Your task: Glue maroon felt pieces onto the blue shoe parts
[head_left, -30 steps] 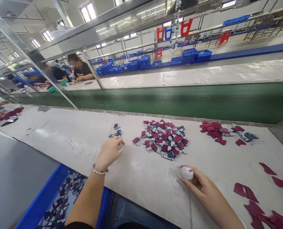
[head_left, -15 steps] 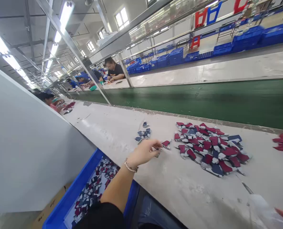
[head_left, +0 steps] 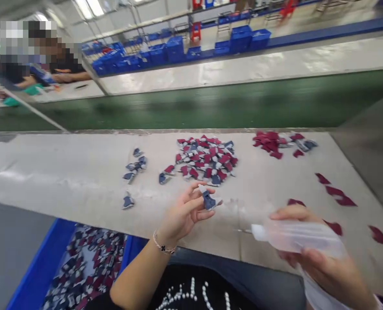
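My left hand pinches a small navy-and-white piece above the table, between thumb and fingers. My right hand is wrapped round a translucent squeeze bottle, whose white cap and thin needle tip point left toward that piece without touching it. Beyond my left hand lies a heap of maroon, navy and white pieces. To its left are a few loose navy pieces, plus a single navy piece closer to me. Flat maroon cut-outs are scattered around and beyond the bottle.
A blue bin full of similar pieces stands below the table edge at left. Behind the white tabletop runs a green belt. More maroon pieces lie at the back right, before a grey panel. Co-workers sit at far left.
My view has swung right and down. My left hand has come back from the table with the navy-and-white piece held up. The bottle and my right hand are now in fuller view.
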### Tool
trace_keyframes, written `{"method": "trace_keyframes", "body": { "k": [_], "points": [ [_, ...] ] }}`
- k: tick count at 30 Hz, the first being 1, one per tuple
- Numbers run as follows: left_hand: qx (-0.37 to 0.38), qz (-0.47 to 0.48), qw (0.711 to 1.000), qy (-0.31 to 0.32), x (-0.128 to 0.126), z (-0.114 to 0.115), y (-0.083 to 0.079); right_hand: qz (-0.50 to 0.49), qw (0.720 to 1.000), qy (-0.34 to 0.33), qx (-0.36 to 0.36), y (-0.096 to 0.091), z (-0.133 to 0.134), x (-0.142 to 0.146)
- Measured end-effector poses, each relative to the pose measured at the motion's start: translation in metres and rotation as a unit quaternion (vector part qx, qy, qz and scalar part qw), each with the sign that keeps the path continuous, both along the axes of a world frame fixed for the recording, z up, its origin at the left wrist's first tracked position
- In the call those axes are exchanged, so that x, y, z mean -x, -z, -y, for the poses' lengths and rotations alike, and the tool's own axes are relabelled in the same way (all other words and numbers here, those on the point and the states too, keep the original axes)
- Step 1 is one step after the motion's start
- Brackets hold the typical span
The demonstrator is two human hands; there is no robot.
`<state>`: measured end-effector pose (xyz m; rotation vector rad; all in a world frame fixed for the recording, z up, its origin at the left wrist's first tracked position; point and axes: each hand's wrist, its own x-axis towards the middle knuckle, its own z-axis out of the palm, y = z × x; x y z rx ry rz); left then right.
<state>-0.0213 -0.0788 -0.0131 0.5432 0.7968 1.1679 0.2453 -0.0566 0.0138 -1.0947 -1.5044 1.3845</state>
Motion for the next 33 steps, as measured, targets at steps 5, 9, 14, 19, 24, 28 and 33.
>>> {"method": "trace_keyframes", "body": {
  "k": [5, 9, 14, 19, 24, 28, 33],
  "points": [
    [-0.054, -0.089, 0.994, 0.034, -0.018, 0.009, -0.009, -0.037, 0.998, -0.057, 0.002, -0.021, 0.004, 0.007],
    [-0.078, -0.185, 0.978, 0.048, -0.026, 0.015, -0.014, 0.064, 0.996, -0.026, -0.053, -0.032, 0.014, 0.012],
    [-0.139, -0.302, 0.943, 0.022, -0.03, 0.021, -0.018, 0.127, 0.974, -0.016, -0.189, -0.045, 0.021, 0.029],
    [-0.176, -0.353, 0.919, 0.028, -0.031, 0.024, -0.021, 0.201, 0.947, -0.006, -0.25, -0.053, 0.025, 0.038],
    [-0.199, -0.368, 0.907, 0.035, -0.031, 0.026, -0.023, 0.214, 0.943, 0.007, -0.255, -0.056, 0.024, 0.041],
    [-0.211, -0.379, 0.9, 0.036, -0.032, 0.025, -0.024, 0.212, 0.946, 0.002, -0.246, -0.056, 0.023, 0.041],
    [-0.225, -0.383, 0.895, 0.03, -0.032, 0.025, -0.025, 0.205, 0.948, -0.008, -0.243, -0.054, 0.024, 0.04]
  ]
}}
